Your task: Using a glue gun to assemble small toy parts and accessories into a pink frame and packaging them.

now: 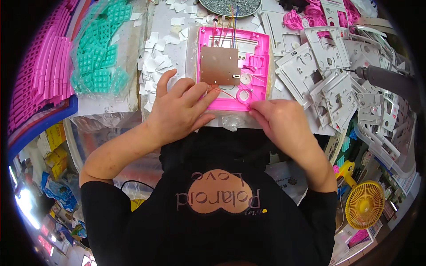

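Note:
A pink plastic housing (227, 105) lies face down in front of me, its inside showing. Over its middle sits a flat brown board (217, 66), with thin coloured wires running off the far side. My left hand (179, 104) is spread at the housing's near left corner, fingertips by the board's lower edge and a thin red wire (228, 95). Beside a pink ring (238, 95) in the near right part, my right hand (284, 122) pinches thumb and forefinger together at the housing's edge. Whatever is between them is too small to make out.
Green keypad pieces (100, 55) and stacked pink panels (51, 66) lie left. White paper squares (155, 64) are scattered beside the housing. Grey plastic shells (335, 86) and a power screwdriver (386, 77) are right. A dish of screws (230, 6) stands behind; a yellow fan (364, 205) stands lower right.

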Tool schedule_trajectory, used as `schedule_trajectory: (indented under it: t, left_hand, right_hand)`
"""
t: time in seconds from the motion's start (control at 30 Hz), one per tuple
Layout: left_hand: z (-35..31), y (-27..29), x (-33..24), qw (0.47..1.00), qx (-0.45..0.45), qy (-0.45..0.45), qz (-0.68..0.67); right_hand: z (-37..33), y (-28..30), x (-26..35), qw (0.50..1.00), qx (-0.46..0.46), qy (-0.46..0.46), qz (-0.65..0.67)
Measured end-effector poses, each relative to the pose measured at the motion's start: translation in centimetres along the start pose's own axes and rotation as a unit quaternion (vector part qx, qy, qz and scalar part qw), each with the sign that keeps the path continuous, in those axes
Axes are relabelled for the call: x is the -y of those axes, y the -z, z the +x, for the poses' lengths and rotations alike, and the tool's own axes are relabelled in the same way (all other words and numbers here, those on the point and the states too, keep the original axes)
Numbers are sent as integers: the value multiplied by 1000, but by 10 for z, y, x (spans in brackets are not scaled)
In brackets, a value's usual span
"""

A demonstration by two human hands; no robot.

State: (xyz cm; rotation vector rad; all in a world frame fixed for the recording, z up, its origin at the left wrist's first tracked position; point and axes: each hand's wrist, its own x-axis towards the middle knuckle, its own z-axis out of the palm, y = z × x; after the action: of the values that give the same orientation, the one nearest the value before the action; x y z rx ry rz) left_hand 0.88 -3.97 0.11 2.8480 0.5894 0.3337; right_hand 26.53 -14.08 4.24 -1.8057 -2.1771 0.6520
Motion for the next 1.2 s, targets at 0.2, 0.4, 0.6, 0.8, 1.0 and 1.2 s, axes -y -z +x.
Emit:
schedule_trajectory:
  t: [0.2, 0.4, 0.6, 0.8, 1.0, 1.2]
  left_hand:
    - [1, -1, 7, 1000, -7, -24, 7]
    - [1, -4, 12, 999, -14, -38, -17]
    - [0, -3, 14, 999, -9, -37, -26]
    - [7, -2, -2, 996, -30, -46, -67]
    - [29, -21, -37, 988, -17, -91, -122]
    - [30, -24, -34, 988, -30, -130, -75]
  right_hand:
    - [4, 6, -19, 996, 20, 81, -12]
    - [5, -7, -40, 992, 3, 74, 104]
    - [4, -8, -33, 983, -59, 175, 7]
    - [-17, -49, -57, 973, -141, 119, 139]
    - [-16, -45, -55, 968, -122, 79, 203]
    - [-17, -26, -40, 910, 9, -137, 392]
